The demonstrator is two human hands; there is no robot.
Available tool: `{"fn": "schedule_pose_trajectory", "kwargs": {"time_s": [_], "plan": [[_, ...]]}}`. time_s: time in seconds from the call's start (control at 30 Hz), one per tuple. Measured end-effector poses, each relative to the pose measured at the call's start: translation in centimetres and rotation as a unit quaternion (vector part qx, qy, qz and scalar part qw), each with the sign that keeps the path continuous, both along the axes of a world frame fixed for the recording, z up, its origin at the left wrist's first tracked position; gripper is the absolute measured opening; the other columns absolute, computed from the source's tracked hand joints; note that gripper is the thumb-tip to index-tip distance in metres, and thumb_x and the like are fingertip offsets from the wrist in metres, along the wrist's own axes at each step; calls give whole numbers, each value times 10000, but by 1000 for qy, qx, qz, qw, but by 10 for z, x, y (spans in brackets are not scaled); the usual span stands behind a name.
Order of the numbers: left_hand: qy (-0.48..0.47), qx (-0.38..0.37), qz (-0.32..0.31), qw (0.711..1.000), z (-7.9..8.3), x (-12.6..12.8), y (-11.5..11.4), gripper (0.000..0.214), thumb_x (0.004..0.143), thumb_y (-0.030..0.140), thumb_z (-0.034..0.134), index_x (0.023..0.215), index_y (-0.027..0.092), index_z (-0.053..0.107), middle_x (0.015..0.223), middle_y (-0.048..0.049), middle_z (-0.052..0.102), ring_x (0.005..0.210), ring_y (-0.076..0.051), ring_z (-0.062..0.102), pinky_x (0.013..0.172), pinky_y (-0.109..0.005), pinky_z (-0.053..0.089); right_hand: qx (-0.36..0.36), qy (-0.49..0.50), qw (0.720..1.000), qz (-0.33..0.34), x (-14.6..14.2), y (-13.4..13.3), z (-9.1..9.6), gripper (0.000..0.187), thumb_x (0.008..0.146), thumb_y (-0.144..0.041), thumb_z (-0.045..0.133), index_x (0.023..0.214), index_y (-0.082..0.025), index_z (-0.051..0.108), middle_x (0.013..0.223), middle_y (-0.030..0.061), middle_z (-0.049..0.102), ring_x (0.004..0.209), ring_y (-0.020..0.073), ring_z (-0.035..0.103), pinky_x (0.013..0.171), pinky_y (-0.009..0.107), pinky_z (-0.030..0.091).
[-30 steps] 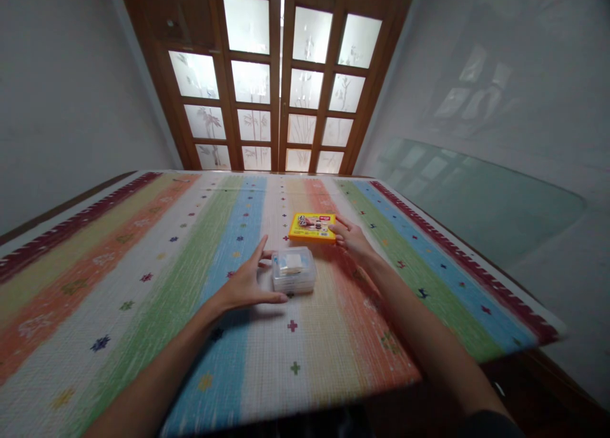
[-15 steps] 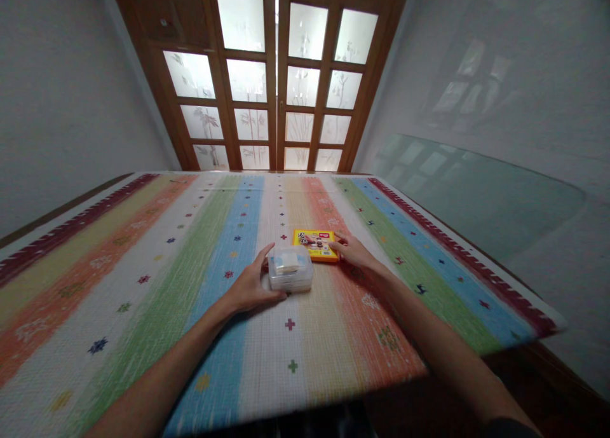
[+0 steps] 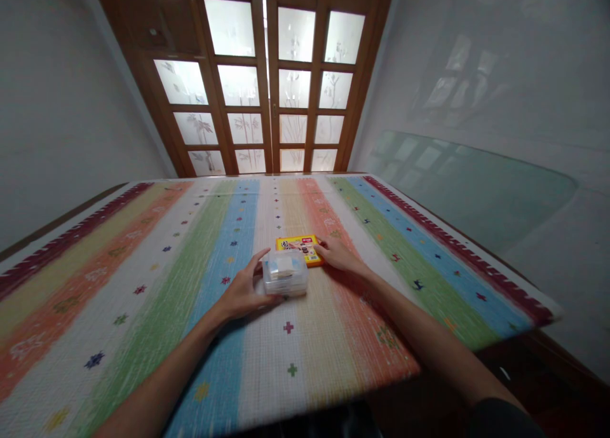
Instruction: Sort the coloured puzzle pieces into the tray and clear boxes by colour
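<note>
A clear plastic box [image 3: 284, 274] with white pieces inside sits on the striped mat [image 3: 143, 298]. My left hand [image 3: 243, 290] holds its left side, thumb and fingers around it. Right behind the box lies a flat yellow package [image 3: 298, 246], partly hidden by it. My right hand [image 3: 336, 255] grips the package's right edge with its fingers on top.
The colourful striped mat covers the whole floor area in front of me, ending at a dark edge [image 3: 429, 374] near my right arm. Wooden doors with frosted glass panes [image 3: 267, 82] stand at the far end. White walls run along both sides.
My right hand has slid the yellow package toward me, so it now lies right behind the clear box. My left hand has stayed on the box. The view has tilted slightly.
</note>
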State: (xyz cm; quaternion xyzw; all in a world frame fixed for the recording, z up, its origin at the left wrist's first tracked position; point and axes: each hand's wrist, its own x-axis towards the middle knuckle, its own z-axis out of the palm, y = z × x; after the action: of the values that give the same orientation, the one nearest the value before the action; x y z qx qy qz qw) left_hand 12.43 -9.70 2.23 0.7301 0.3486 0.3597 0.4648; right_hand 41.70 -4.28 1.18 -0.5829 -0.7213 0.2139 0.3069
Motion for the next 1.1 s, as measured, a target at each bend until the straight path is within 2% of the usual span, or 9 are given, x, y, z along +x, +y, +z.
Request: {"fn": "schedule_pose_trajectory", "kwargs": {"time_s": [0.1,0.17,0.27,0.33,0.43,0.57,0.8,0.97,1.1], "plan": [[-8,13,4,1000,4,-3,1,1041,624,269,904,1527,241,386,1324,-200,650,1173,-385,649,1035,-626,490,-10,-5,1000,8,0,-1,-1,262,898,-268,510,972,-149,731,898,99,745,743,203,625,685,292,437],[-21,16,7,1000,7,-3,3,1003,624,270,905,1502,247,419,1331,-197,646,1191,-384,640,1041,-627,485,-7,37,999,-12,1,-2,0,306,895,-266,489,1032,-134,729,957,121,749,779,213,643,719,310,462],[-27,17,22,999,13,-3,8,972,610,290,916,1460,236,448,1335,-188,646,1222,-375,625,1055,-607,477,34,120,990,-64,4,-2,4,350,863,-254,471,1081,-136,719,1063,138,734,885,224,656,813,343,491],[-22,18,31,999,18,-1,12,980,600,306,924,1448,218,440,1327,-185,651,1225,-364,625,1053,-583,482,54,160,983,-74,6,-2,8,359,830,-250,468,1076,-152,710,1052,125,724,930,229,650,861,362,497],[-19,25,31,999,27,3,20,993,600,314,924,1445,198,416,1312,-182,661,1208,-342,640,1046,-549,493,52,210,975,-49,8,-3,12,398,775,-242,451,1094,-171,678,1046,109,705,978,228,638,883,370,508],[-33,31,22,999,34,10,34,983,590,296,923,1431,189,424,1270,-167,683,1170,-319,663,1020,-520,520,21,256,966,-17,8,-5,12,427,719,-256,463,1107,-206,634,1144,104,670,1023,228,619,822,348,537],[-55,26,22,998,29,29,61,909,578,298,925,1359,166,480,1239,-162,698,1135,-301,680,994,-496,537,12,273,962,-31,17,-1,4,431,702,-232,457,1112,-216,588,1128,94,645,982,216,633,770,343,540],[-57,29,11,998,23,40,72,904,563,296,920,1341,162,482,1251,-164,686,1171,-307,661,1021,-493,514,45,243,969,-26,22,-3,1,442,668,-162,453,1090,-201,578,1078,89,645,991,212,633,871,385,539],[-47,20,-5,999,16,45,76,899,557,289,920,1331,171,477,1256,-163,678,1181,-310,653,1006,-477,519,56,222,973,-28,20,-4,-1,419,707,-152,441,1100,-195,579,1066,86,643,960,207,632,866,390,535]]}}
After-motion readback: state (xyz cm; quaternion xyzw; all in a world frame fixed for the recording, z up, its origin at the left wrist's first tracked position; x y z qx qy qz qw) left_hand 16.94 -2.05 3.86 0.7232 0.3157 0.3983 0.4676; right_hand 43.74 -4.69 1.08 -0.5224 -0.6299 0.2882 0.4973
